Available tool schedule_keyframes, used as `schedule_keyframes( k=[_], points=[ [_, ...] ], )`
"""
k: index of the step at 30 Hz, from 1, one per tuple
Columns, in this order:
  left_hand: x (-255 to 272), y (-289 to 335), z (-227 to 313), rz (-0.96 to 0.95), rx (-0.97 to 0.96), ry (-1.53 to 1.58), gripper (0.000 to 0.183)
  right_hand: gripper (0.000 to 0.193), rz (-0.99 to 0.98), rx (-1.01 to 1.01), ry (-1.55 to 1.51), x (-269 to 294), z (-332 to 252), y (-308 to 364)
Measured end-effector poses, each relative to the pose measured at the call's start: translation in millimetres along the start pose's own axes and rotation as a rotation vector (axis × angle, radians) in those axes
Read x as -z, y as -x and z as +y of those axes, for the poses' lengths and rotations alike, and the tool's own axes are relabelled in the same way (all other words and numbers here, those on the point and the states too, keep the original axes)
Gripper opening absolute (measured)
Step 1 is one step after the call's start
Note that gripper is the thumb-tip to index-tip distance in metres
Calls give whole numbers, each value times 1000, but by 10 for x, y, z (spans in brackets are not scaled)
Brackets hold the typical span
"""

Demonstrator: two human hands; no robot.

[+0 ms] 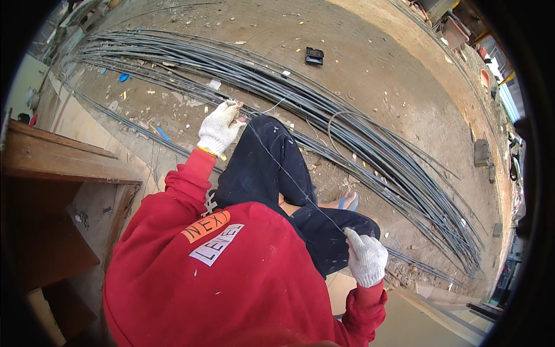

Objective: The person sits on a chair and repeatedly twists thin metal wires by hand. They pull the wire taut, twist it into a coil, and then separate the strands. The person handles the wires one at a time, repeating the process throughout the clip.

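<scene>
WIRE ACROSS LAP: SLIP, SNAG + POKE RISKS

Thin wire (pixel 278 165) ran diag. over the lap, btwn L hand (pixel 217 128) (far end, above the knee) and R hand (pixel 367 258) (near end, by the other knee). R hand was curled, thumb + forefinger pinching the wire. L hand reached fwd, fingers + thumb bent toward the wire's far end; couldn't tell if the tips met on it.

Main risk, IMO: a slip. Knit gloves prob. gave poor grip on smth so thin, so a hard pull at one end could've whipped the other free. A cut end might also poke thru the knit, esp. at L fingertips, where skin seemed to show.

2nd: snag/kink. Wire crossed dark trousers (pixel 252 165); if it caught on cloth or got bent sharply over a knee, it could've kinked. L hand was also v. near the long bundle of dark rods (pixel 300 95), w/ a loose curved strand (pixel 330 128) on top, so a tangle was poss.

3rd: sandalled foot (pixel 350 202) sat just beside the rods; if the bundle got tugged, one might've rolled onto the toes.
</scene>
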State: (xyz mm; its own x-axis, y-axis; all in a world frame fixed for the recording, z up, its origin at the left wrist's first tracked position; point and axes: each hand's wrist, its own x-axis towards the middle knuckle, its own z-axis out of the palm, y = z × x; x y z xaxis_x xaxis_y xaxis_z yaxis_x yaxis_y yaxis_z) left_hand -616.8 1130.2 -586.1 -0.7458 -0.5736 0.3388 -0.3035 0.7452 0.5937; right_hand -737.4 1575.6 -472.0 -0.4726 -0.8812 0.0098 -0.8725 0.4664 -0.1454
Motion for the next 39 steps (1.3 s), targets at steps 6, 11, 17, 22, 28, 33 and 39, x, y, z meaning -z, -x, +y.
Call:
schedule_keyframes(
  k=[6, 11, 17, 22, 28, 33, 39],
  points=[
    [50, 227, -65, -85, -241, -636, 23, 35, 41, 27, -70, -153, 43, 72],
    [71, 189, -184, -613, -494, -318, 22, 44, 243, -15, -58, -88, 156, 54],
    [151, 208, -179, -734, 10, 289, 39, 49, 526, -114, -14, -136, 174, -78],
    [-25, 47, -29, -366, 381, 1226, 66, 56, 564, -69, 67, -61, 182, -155],
    [54, -458, -13, 14, 392, 1322, 80, 53, 477, 109, 147, 181, 142, -113],
    [225, -613, 194, 131, 226, 1241, 73, 46, 543, -3, 95, 165, 115, -103],
    [312, -786, 452, 435, 10, 1216, 53, 30, 496, -352, -169, -14, 166, -216]
  ],
)
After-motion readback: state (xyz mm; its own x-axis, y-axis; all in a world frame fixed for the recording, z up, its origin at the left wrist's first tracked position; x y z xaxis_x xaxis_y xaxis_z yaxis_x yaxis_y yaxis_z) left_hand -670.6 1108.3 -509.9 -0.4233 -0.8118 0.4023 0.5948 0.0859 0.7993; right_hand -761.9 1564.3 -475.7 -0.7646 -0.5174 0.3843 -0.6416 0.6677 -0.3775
